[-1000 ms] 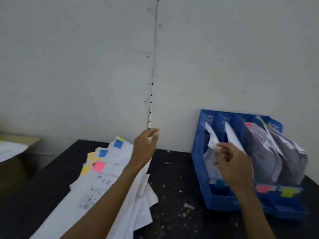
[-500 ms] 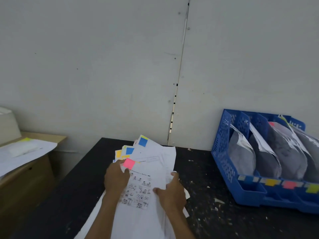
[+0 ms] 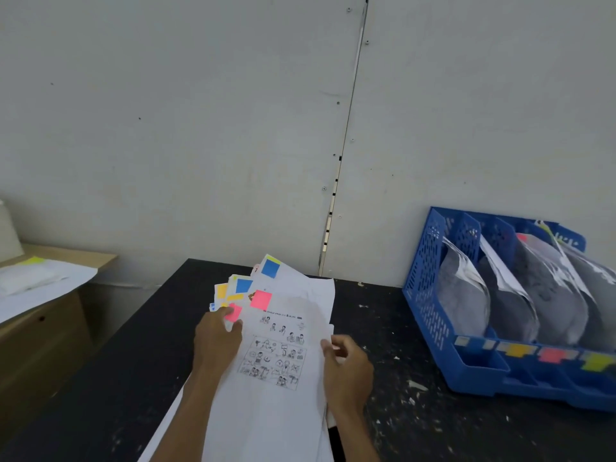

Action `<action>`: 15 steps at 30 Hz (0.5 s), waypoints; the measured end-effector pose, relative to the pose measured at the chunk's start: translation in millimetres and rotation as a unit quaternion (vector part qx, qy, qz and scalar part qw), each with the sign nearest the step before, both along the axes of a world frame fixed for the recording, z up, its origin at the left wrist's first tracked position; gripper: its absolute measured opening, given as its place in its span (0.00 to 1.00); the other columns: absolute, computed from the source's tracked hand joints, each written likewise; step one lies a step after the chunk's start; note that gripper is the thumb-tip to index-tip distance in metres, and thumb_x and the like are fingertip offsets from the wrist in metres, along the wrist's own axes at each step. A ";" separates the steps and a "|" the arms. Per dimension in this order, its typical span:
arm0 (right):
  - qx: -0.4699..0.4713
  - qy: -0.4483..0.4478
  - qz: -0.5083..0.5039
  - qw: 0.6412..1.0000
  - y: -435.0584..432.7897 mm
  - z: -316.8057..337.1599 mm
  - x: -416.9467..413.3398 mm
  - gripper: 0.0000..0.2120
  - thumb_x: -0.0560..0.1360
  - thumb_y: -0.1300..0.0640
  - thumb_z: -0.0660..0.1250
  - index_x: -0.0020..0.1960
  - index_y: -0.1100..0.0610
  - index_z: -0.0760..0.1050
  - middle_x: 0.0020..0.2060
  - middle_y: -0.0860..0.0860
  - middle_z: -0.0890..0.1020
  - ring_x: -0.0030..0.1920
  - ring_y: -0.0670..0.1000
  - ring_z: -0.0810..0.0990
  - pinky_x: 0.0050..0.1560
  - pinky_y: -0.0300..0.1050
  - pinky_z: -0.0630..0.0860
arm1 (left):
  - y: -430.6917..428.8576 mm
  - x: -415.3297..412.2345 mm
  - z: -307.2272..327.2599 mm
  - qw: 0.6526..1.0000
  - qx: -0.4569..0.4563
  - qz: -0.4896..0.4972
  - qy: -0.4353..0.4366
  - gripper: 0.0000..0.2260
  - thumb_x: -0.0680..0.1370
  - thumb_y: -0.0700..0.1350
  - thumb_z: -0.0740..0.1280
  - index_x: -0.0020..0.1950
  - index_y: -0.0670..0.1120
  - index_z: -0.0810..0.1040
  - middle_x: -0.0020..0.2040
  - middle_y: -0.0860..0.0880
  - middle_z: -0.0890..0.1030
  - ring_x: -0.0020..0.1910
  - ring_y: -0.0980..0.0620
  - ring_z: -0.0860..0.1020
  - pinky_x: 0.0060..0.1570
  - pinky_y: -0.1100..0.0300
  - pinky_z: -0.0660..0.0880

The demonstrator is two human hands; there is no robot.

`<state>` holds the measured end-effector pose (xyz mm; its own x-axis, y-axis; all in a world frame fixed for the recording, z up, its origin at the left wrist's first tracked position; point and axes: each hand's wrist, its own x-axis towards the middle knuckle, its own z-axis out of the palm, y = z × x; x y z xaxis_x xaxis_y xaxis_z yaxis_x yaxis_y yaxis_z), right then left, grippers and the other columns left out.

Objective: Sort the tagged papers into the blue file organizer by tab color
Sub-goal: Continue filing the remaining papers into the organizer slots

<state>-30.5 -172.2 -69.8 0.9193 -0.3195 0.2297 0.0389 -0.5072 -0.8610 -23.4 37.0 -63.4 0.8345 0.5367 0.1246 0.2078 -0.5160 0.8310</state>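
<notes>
Head view: the left hand [image 3: 216, 341] pinches the left edge of the fanned papers [image 3: 283, 411], a pink tab [image 3: 233, 312] just past its fingertips, while the right hand [image 3: 348, 370] curls its fingers round their right edge, over a black table [image 3: 126, 361] against a pale wall [image 3: 200, 128], the blue file organizer [image 3: 430, 295] standing well right of the right fingers.

You had a black table [image 3: 140, 378] before you, flecked with white chips [image 3: 416, 385]. A fanned stack of tagged papers [image 3: 313, 295] lay on its middle. The blue file organizer [image 3: 430, 295] stood on its right end by the wall [image 3: 200, 128], well apart from the stack.
</notes>
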 end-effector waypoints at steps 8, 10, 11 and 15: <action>0.196 -0.066 0.111 0.972 -4.8 13.0 -0.7 0.03 0.78 0.55 0.66 0.49 0.54 0.76 0.39 0.48 0.83 0.37 0.44 0.81 0.33 0.37 0.76 | -10.0 -7.8 1.7 1.000 0.026 0.000 -0.017 0.19 0.78 0.51 0.67 0.68 0.50 0.74 0.63 0.49 0.78 0.63 0.46 0.75 0.63 0.44 0.70; 0.232 -0.078 0.130 0.961 -5.5 17.6 -3.5 0.04 0.79 0.55 0.64 0.50 0.55 0.74 0.37 0.50 0.82 0.33 0.43 0.78 0.30 0.37 0.72 | -13.4 -9.1 3.8 0.999 0.023 -0.013 -0.031 0.18 0.78 0.50 0.67 0.67 0.51 0.74 0.57 0.52 0.81 0.59 0.47 0.78 0.62 0.44 0.72; 0.247 -0.084 0.138 0.955 -5.4 20.3 -5.0 0.04 0.79 0.56 0.63 0.49 0.56 0.72 0.36 0.50 0.82 0.31 0.43 0.77 0.30 0.37 0.71 | -14.8 -9.3 4.9 0.999 0.012 -0.017 -0.045 0.17 0.77 0.49 0.67 0.66 0.51 0.75 0.53 0.52 0.82 0.56 0.48 0.80 0.60 0.45 0.73; 0.291 -0.095 0.164 0.938 -9.8 31.2 -8.7 0.06 0.79 0.53 0.61 0.50 0.57 0.71 0.34 0.52 0.81 0.31 0.46 0.76 0.30 0.41 0.72 | -23.6 -7.7 13.3 0.992 -0.022 -0.012 -0.121 0.14 0.78 0.42 0.67 0.63 0.50 0.78 0.45 0.49 0.82 0.47 0.49 0.80 0.53 0.52 0.75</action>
<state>-39.2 -182.1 -38.6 0.9504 -0.1495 0.2727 0.2904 0.1129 -0.9502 -31.1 13.4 -50.1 0.7955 0.5263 0.3002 -0.0132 -0.4803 0.8770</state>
